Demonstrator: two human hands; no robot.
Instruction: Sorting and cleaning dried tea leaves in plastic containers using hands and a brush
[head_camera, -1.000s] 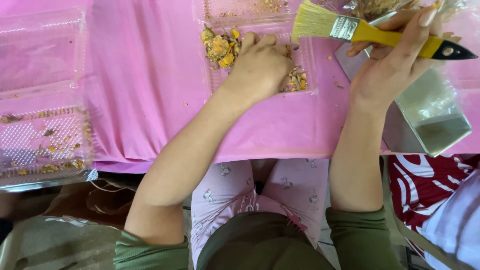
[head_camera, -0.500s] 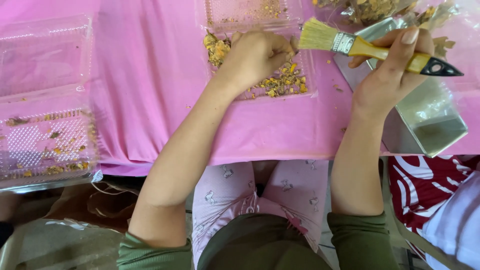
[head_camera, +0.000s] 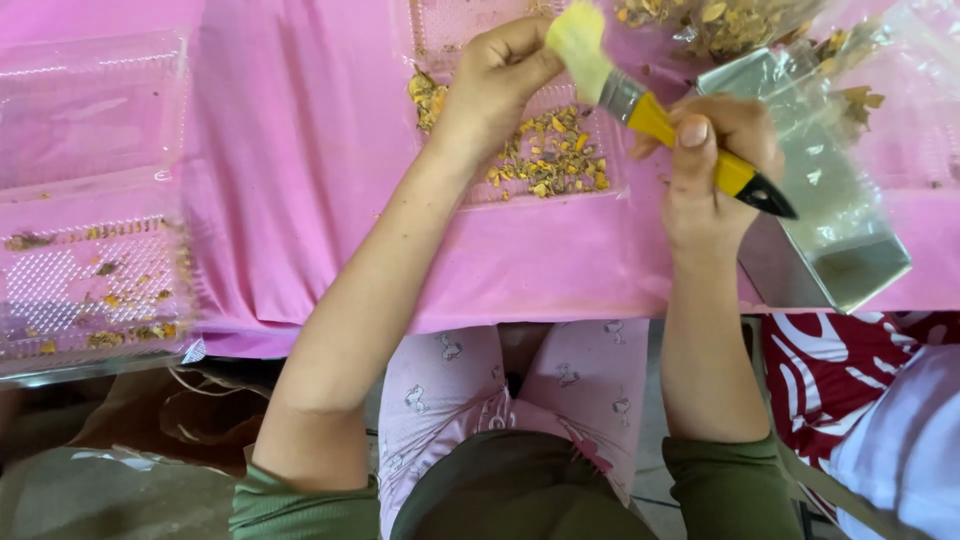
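Brush (head_camera: 640, 105) with yellow handle, black tip and pale bristles is clamped in the right hand (head_camera: 715, 165), thumb pressed along the handle. It is tilted, bristles up and to the left, directly above the clear plastic tray (head_camera: 600, 192) on the pink cloth (head_camera: 300, 150). The bristles touch the fingertips of the left hand (head_camera: 495, 85), which is curled shut with knuckles over the tray; whether it holds anything cannot be told. Yellow-brown dried flakes (head_camera: 550, 155) lie scattered inside the tray, mostly just right of the left hand. Right of the tray, just beside the right hand, stands a metal scoop (head_camera: 830, 200) with a clear bag (head_camera: 900, 60) of dried flakes behind it. Well left of the tray, two more clear trays (head_camera: 90, 200) lie at the cloth's edge, the nearer one holding a few crumbs.
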